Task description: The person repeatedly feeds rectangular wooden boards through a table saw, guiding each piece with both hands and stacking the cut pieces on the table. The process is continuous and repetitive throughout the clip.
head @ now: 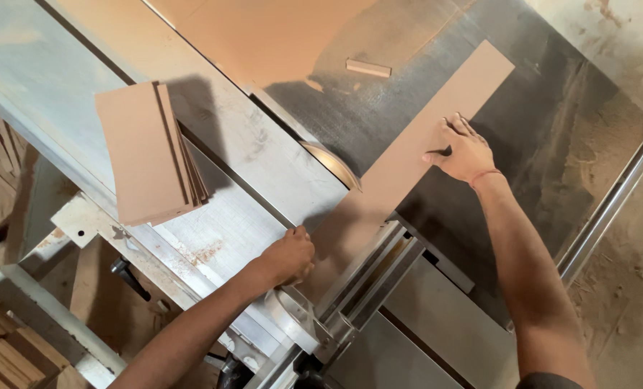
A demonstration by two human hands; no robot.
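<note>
A long board strip (415,162) lies flat across the saw counter (552,122), against the blade (332,164). The left hand (287,256) grips its near end; the right hand (464,150) presses it, fingers spread. Cut pieces (148,155) are already stacked; most of this strip remains uncut.

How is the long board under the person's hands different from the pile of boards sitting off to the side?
The long board is one narrow strip lying flat beside the saw blade; the stack of boards is several shorter, wider pieces piled and slightly fanned. The right hand presses on the long board and the left hand is at its near end; nobody touches the stack. Both look like the same plain brown sheet material.
</note>
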